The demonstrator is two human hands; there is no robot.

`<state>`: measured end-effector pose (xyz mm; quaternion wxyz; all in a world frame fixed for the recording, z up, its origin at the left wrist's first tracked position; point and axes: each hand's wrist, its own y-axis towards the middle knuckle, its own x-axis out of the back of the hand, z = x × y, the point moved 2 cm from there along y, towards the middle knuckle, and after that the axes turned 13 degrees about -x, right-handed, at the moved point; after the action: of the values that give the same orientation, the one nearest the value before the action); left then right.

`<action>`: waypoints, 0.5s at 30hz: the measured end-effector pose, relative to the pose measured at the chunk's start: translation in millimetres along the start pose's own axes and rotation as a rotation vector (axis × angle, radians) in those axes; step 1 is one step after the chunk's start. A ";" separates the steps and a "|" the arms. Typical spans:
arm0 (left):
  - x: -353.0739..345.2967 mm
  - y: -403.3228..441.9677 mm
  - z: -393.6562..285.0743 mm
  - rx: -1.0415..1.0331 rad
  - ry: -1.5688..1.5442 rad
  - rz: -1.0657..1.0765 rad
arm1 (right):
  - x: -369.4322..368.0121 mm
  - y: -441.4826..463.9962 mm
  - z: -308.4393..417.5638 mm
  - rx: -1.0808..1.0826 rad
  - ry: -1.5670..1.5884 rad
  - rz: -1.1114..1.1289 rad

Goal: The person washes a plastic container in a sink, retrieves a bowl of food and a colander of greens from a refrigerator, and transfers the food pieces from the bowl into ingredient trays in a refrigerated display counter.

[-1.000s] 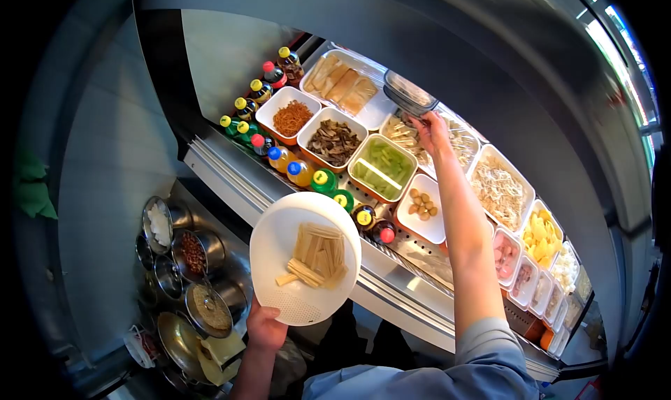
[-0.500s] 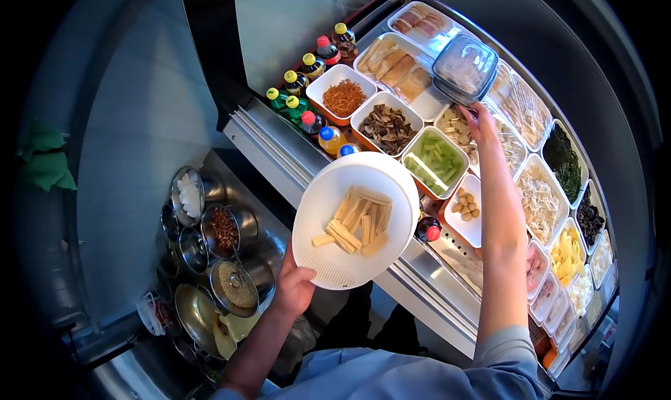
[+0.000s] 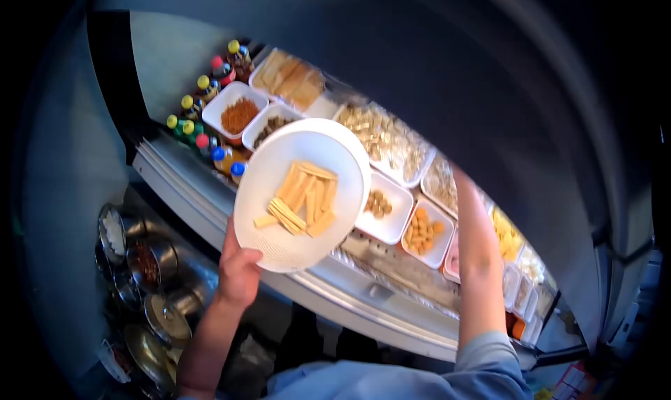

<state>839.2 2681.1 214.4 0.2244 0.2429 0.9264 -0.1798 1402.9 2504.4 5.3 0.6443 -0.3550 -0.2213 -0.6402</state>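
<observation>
My left hand [image 3: 240,273] grips the lower left rim of a white strainer basket [image 3: 269,145], thumb on its inner edge. Several pale yellow cut strips [image 3: 300,194] lie in it, their kind unclear. The basket is held tilted over the front of the cooler, covering part of a tub of dark brown strips [image 3: 275,126]. My right forearm [image 3: 479,250] reaches into the cooler on the right. The dark panel hides my right hand and whatever it touches. Beside that forearm are a tub of orange pieces [image 3: 423,230] and one of small round balls [image 3: 378,204].
Several capped bottles [image 3: 203,88] line the cooler's left end, near a tub of reddish-brown shreds [image 3: 239,115]. A dark curved panel [image 3: 447,71] overhangs the back. Metal bowls and pots [image 3: 154,264] of ingredients stand at lower left.
The view has shifted and the dark panel now covers the back trays. My right hand, earlier at a clear lidded container, has gone out of sight. The basket stays in my left hand.
</observation>
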 end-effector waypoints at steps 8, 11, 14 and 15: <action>-72.5 18.4 46.2 0.037 -0.107 0.027 | -24.9 36.0 11.7 -0.087 -0.242 0.330; -74.0 25.6 69.3 0.024 -0.099 0.050 | -31.0 47.8 9.1 -0.099 -0.251 0.379; -81.3 38.6 87.4 -0.014 -0.077 0.041 | -15.2 35.8 16.3 -0.016 -0.250 0.237; -87.7 44.5 88.9 -0.010 -0.090 0.035 | -9.9 43.7 14.3 0.014 -0.177 0.134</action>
<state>960.5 2645.7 174.4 0.2702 0.2494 0.9119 -0.1822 1447.4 2518.5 -0.3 0.6659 -0.4196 -0.2576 -0.5604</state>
